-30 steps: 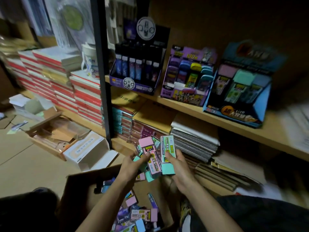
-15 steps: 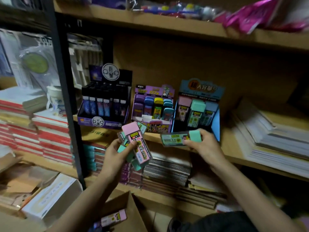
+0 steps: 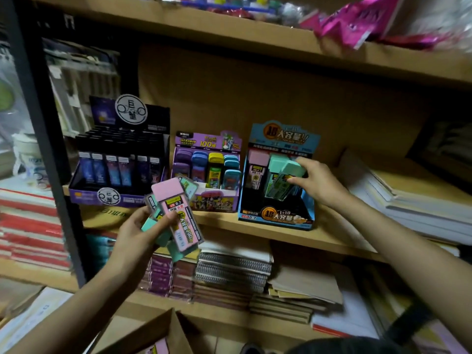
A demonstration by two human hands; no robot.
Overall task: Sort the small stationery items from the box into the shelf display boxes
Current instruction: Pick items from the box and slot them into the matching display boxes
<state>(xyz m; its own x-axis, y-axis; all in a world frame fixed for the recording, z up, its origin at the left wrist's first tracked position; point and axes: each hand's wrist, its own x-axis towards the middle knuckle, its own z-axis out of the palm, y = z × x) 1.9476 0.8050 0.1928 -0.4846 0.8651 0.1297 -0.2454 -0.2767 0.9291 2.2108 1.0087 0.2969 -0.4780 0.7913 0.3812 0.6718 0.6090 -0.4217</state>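
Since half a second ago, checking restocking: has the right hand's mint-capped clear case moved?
Yes: the mint-capped clear case went up into the blue cardboard display box.

Left hand [image 3: 132, 233] on a bare left forearm [image 3: 84, 300] from the frame's lower left; right hand [image 3: 320, 186] on a bare right forearm [image 3: 408, 249] from the lower right; dark clothing [image 3: 339, 346] at the bottom edge

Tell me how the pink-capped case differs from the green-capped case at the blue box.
The pink-capped plastic case tops a bundle gripped by the left hand, outside any box; the green-capped plastic case is alone in the right hand, tilted into the blue cardboard display box. Both are flat, labelled rectangles.
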